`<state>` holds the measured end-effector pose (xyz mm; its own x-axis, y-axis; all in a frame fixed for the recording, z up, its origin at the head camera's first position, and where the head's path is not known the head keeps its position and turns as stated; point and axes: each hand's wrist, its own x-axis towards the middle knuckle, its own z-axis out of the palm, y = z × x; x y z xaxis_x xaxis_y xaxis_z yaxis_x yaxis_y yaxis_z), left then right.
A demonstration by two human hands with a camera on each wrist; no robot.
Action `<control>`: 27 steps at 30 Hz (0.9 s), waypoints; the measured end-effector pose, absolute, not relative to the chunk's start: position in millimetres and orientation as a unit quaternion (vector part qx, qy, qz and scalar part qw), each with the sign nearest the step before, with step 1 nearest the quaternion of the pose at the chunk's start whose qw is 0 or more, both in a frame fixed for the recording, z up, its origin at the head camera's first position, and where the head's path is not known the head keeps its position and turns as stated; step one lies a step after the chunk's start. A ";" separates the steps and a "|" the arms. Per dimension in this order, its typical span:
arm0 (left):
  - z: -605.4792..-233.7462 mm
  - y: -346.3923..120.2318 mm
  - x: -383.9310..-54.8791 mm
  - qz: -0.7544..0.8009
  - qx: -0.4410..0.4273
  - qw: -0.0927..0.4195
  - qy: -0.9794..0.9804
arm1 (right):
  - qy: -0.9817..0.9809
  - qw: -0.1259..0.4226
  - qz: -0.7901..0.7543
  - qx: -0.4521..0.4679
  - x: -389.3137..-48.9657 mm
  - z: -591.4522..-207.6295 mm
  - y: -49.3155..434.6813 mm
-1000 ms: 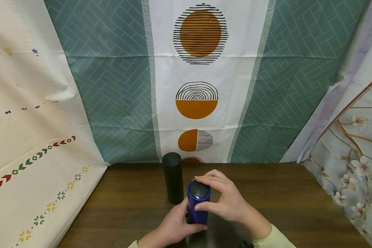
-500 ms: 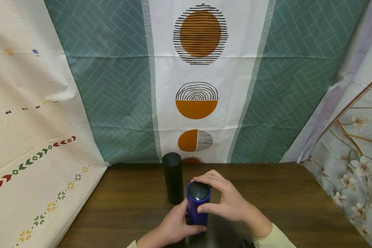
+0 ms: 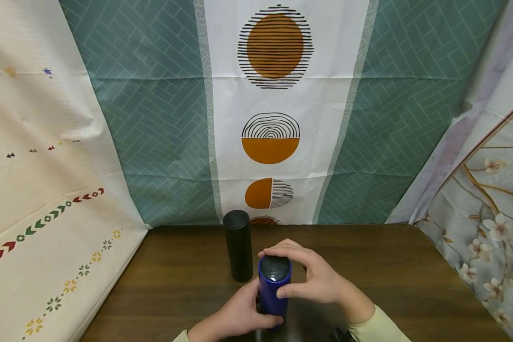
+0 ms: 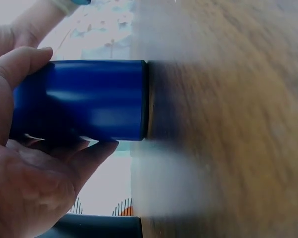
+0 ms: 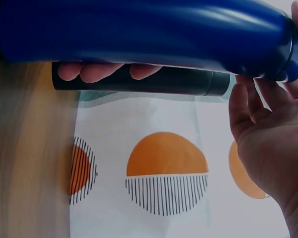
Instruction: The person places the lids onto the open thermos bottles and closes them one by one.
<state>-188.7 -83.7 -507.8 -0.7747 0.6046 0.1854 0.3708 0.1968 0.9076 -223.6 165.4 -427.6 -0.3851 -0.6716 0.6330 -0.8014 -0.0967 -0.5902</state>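
Note:
A blue thermos bottle (image 3: 273, 299) with a glossy black-topped lid (image 3: 275, 267) stands upright in front of me. My left hand (image 3: 241, 311) grips its lower body from the left, thumb across the front. In the left wrist view the base of the blue bottle (image 4: 94, 99) is right at the tabletop. My right hand (image 3: 314, 280) holds the lid end, thumb on the near side and fingers over the far rim. The right wrist view shows a seam between body and lid, with the right hand's fingers (image 5: 273, 99) curved around the lid end.
A black thermos bottle (image 3: 238, 247) stands upright just behind and left of the blue one. Both are on a dark wooden table (image 3: 175, 275). A teal and white curtain (image 3: 162, 142) hangs at the table's back edge, with patterned cloths (image 3: 47, 213) at the sides.
My right hand's fingers have slid left around the far rim while its thumb has shifted right and nearer to me. The blue bottle's top has come slightly towards me. My left hand keeps its hold.

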 end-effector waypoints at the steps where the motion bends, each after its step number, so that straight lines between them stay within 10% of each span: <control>1: -507.9 -83.9 -188.8 0.548 0.318 0.111 0.766 | -0.666 0.064 0.494 0.555 -223.9 -427.8 165.2; 27: -509.0 -85.5 -190.1 0.545 0.332 0.121 0.760 | -0.669 0.069 0.507 0.539 -222.9 -430.9 164.7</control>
